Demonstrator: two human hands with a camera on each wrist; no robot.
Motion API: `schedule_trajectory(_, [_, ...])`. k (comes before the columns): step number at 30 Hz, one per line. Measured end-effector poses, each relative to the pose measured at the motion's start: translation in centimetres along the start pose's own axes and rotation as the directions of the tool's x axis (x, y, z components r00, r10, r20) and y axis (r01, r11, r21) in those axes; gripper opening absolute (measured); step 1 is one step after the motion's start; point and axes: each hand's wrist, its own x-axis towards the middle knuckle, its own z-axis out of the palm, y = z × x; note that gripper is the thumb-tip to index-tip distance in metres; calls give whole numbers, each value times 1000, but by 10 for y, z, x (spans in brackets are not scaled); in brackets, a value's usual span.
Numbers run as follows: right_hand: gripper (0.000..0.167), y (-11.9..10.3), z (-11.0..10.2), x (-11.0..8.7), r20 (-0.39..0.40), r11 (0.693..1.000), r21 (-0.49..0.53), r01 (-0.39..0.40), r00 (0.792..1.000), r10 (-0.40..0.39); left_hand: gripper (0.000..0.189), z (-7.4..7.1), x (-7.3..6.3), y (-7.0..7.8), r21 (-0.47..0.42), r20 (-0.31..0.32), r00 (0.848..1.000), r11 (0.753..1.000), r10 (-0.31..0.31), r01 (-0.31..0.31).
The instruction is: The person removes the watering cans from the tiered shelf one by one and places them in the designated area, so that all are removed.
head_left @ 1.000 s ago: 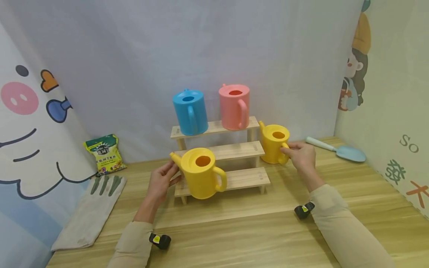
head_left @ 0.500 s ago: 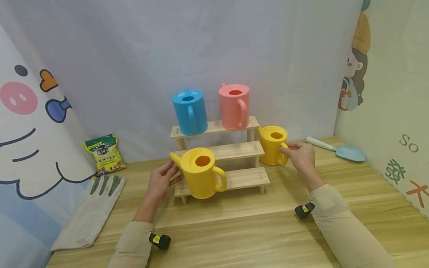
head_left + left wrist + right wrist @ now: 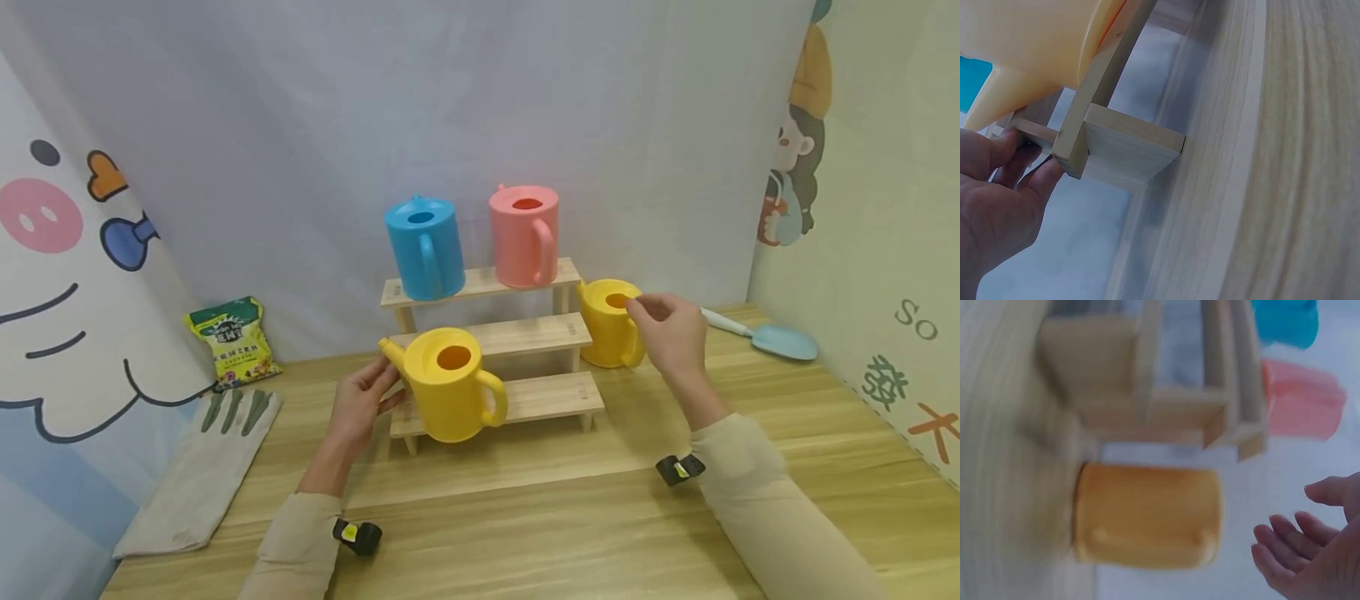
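Two yellow watering cans are in the head view: one (image 3: 447, 387) sits on the lowest board of a three-tier wooden shelf stand (image 3: 547, 398), the other (image 3: 607, 327) on the table at the stand's right. My left hand (image 3: 358, 408) grips the left end of the stand, just below the front can's spout; the left wrist view shows thumb and fingertips at the board ends. My right hand (image 3: 671, 337) is off the right can, beside its handle, fingers apart and holding nothing in the right wrist view. On the top board stand a blue watering can (image 3: 426, 250) and a pink watering can (image 3: 523, 240).
A trowel (image 3: 780, 341) lies at the back right. On the left are a green and yellow packet (image 3: 238, 343) and a pale glove (image 3: 202, 483). Curtains (image 3: 300, 167) hang behind and at both sides of the wooden table (image 3: 525, 533).
My right hand has let go of the right yellow watering can's handle and risen slightly. That can first shifted a little left. My left hand stays at the stand.
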Motion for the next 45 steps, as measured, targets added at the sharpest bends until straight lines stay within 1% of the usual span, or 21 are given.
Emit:
schedule_trajectory(2, [35,-13,6,-7,26,994,48,98,995,-100,46,0,0,1,0,0,1000,1000,-1,1])
schedule_trajectory(4, [30,-25,12,-16,72,979,100,179,980,-187,46,0,0,1,1,3,1000,1000,1,-1])
schedule_trajectory(6, [27,-37,18,-25,127,962,151,228,961,-247,46,0,0,1,4,4,1000,1000,0,0])
schedule_trajectory(9, [25,-52,29,-39,198,941,215,259,932,-302,46,0,0,1,5,6,1000,1000,0,0])
schedule_trajectory(12, [25,-61,39,-50,250,929,265,260,911,-326,46,0,-1,1,6,7,1000,1000,1,-1])
schedule_trajectory(17, [29,-69,52,-65,346,934,298,199,889,-300,46,0,-2,1,4,4,1000,1000,-5,5])
schedule_trajectory(20, [32,-71,59,-72,398,937,309,165,872,-285,46,1,-2,1,0,1,1000,1000,-10,10])
schedule_trajectory(22, [33,-72,64,-76,420,935,319,155,861,-286,46,1,-1,2,-3,0,1000,1000,-8,8])
schedule_trajectory(25, [33,-73,71,-81,437,935,317,156,851,-290,46,1,-1,3,-6,-2,1000,1000,-3,3])
schedule_trajectory(32, [25,-75,87,-90,423,930,310,197,848,-320,46,1,0,2,-8,-5,1000,1000,-8,8])
schedule_trajectory(37, [22,-74,92,-94,415,922,320,217,843,-343,46,1,0,1,-2,-7,1000,1000,-3,3])
schedule_trajectory(39, [23,-73,93,-95,411,924,313,217,847,-338,45,2,0,1,-3,-8,1000,1000,0,0])
schedule_trajectory(45, [25,-74,97,-97,395,935,298,190,867,-302,45,2,0,2,-4,-10,1000,1000,1,-1])
